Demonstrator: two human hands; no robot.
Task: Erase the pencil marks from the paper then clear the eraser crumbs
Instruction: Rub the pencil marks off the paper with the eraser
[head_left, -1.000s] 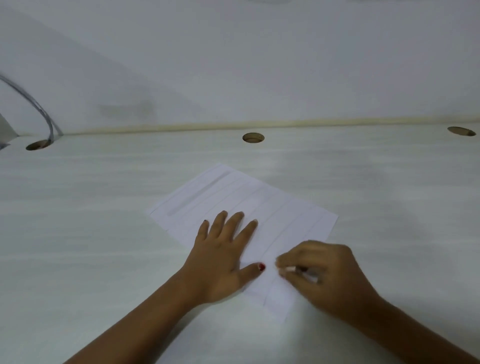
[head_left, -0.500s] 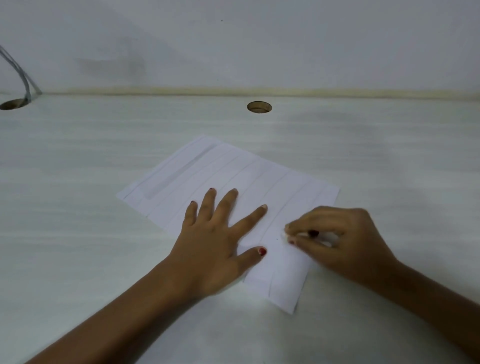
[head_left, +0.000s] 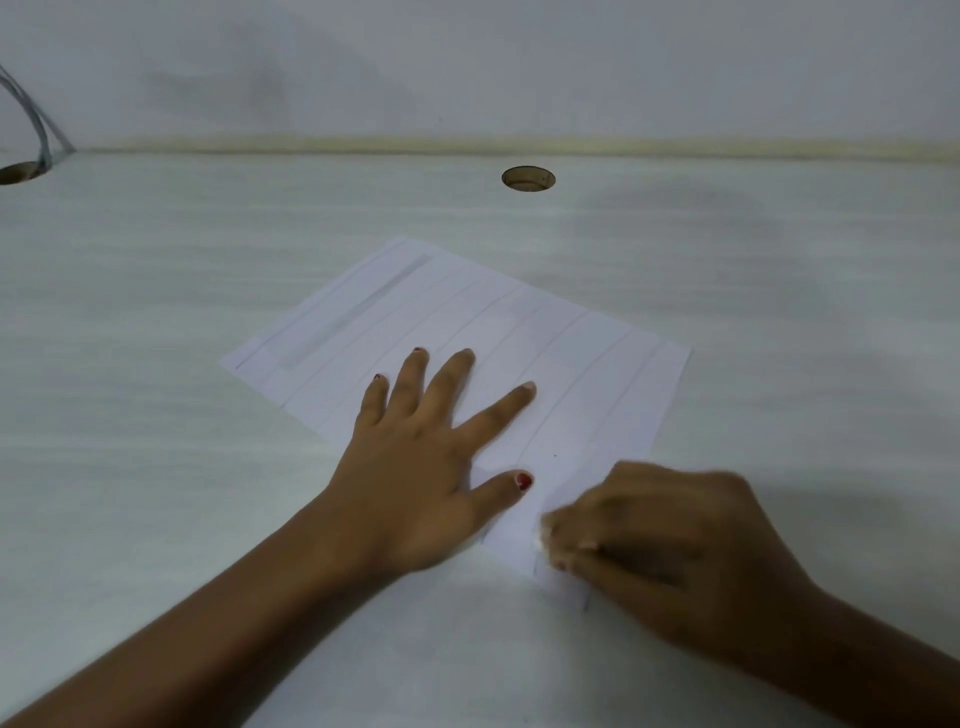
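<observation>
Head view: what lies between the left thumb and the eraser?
Head view: only a narrow strip of white pencil-lined paper sheet separates the thumb of the left hand from the small white eraser pinched by the right hand.

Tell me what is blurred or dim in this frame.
Head view: the right hand is motion-blurred, the eraser it pinches a pale smear; the left hand and paper are sharp; light is dim and even, shadows soft.
</observation>
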